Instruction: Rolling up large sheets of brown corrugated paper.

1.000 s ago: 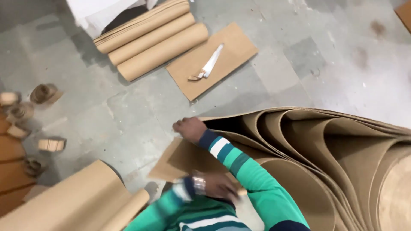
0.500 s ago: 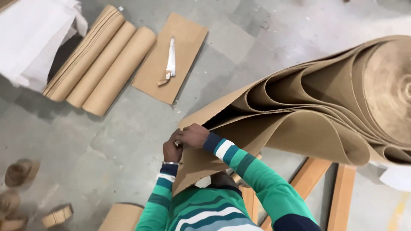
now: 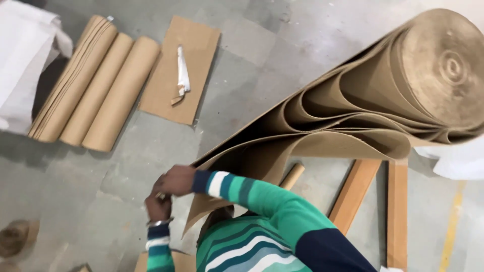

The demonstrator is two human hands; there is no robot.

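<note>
Seemingly both hands, right hand (image 3: 177, 180) and left hand (image 3: 158, 205), pinch the brown paper roll (image 3: 353, 111) edge.

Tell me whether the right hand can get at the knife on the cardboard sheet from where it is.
Probably yes: the right hand has bare floor between it and the knife on the cardboard sheet, though it seems busy at the brown paper's edge.

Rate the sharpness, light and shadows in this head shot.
Head view: soft motion blur throughout, strongest on both hands, left hand and right hand, at the corner of the brown paper sheet; even, diffuse light with no glare; faint shadows beside the paper tubes; the big roll looks stretched toward the frame edge.
</note>
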